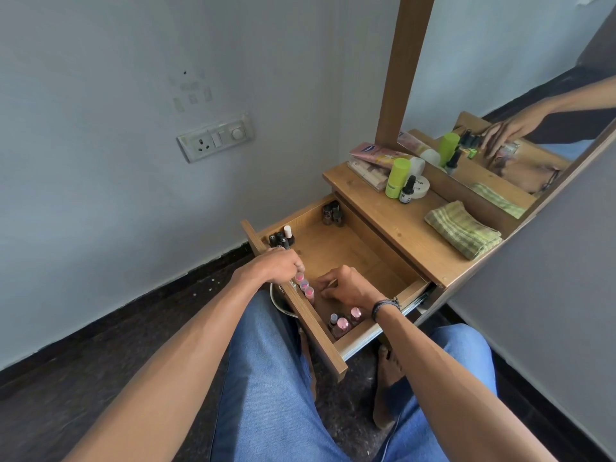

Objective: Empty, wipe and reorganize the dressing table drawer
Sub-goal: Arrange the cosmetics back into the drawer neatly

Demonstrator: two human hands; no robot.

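Observation:
The wooden drawer (353,248) stands pulled out over my lap. My left hand (276,265) sits at the drawer's front-left rim, its fingers curled round the top of a pink-capped tube (300,278) in a row of three along the front wall. My right hand (345,288) is inside the drawer, fingers curled down beside that row; what it holds is hidden. Pink nail polish bottles (343,323) stand in the near right corner. Dark bottles (281,240) fill the left corner and others (331,213) the far corner.
On the dressing table top (400,225) lie a folded green checked cloth (463,233), a lime green bottle (396,178), a small dark bottle (407,190), a white jar, a pink tube (376,153) and a box. A mirror (500,95) stands behind. A wall socket (215,138) is at left.

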